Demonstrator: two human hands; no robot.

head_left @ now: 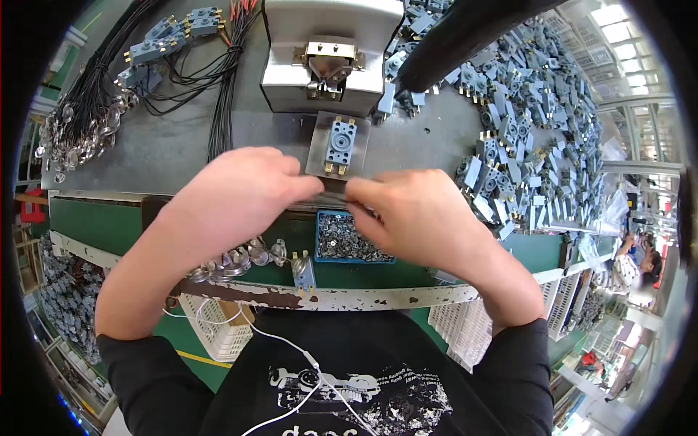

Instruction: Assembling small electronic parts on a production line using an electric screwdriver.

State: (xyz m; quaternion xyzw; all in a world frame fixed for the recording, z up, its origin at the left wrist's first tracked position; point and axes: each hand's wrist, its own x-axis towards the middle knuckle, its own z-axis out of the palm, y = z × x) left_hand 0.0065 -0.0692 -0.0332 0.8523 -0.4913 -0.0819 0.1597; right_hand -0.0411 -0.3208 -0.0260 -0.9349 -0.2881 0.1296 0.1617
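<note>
My left hand (251,182), slightly blurred, is curled with its thumb and forefinger pointing inward near the bench edge; anything in its fingertips is too small or hidden to name. Opposite it, my right hand (400,211) is closed in a pinch, its fingertips just above the screw tray, and what it holds cannot be made out. Between and just beyond the hands, a blue-grey switch block (339,143) with brass terminals lies flat on a square metal plate (318,152). Below the hands stands a blue tray (354,259) of small metal screws or fittings.
A metal press-like fixture (334,65) stands behind the plate, with a black post (465,40) to its right. Many loose switch blocks (516,123) are heaped on the right. Black cables (222,109) and wired round metal sensors (80,134) lie left. Another switch block (303,272) rests at the near ledge.
</note>
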